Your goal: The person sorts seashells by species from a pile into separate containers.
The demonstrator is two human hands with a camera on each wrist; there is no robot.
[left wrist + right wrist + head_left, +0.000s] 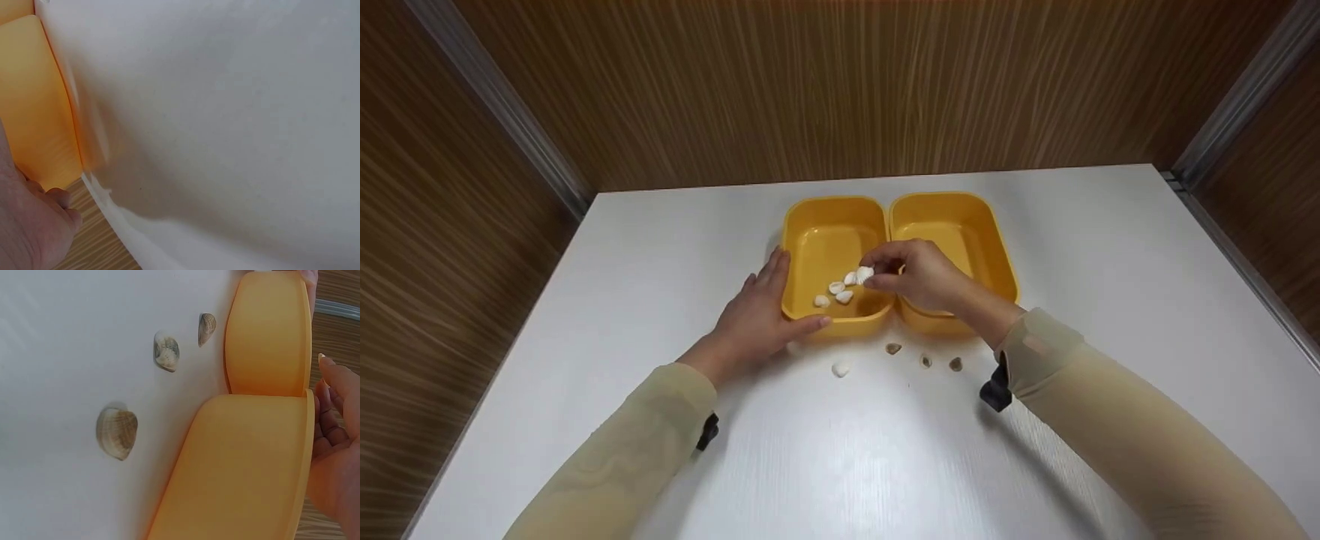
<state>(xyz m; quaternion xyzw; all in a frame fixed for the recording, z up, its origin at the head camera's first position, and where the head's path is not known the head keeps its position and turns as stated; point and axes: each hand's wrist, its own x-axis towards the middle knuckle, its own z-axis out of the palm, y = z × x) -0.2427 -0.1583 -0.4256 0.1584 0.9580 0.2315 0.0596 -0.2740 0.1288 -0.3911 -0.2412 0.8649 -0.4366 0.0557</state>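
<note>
My right hand (pixel 926 274) pinches a white seashell (pixel 865 274) between thumb and fingers, above the right part of the left yellow box (pixel 840 327). Several white shells (pixel 844 297) lie inside that box. The left hand (pixel 754 319) rests against the same box, its fairly straight fingers along the left side and the thumb at the front rim. Beside it stands the right yellow box (pixel 997 232), partly hidden by my right hand and wrist. In the right wrist view the right hand (pixel 340 433) is behind the box rims, and its shell is hidden.
On the white table (pixel 885 465), in front of the boxes, lie one white shell (pixel 840 369) and three brownish shells, one brownish shell (pixel 117 432) nearest the right wrist camera. A wood-grain panel (pixel 870 90) stands behind the table, with more panels at both sides.
</note>
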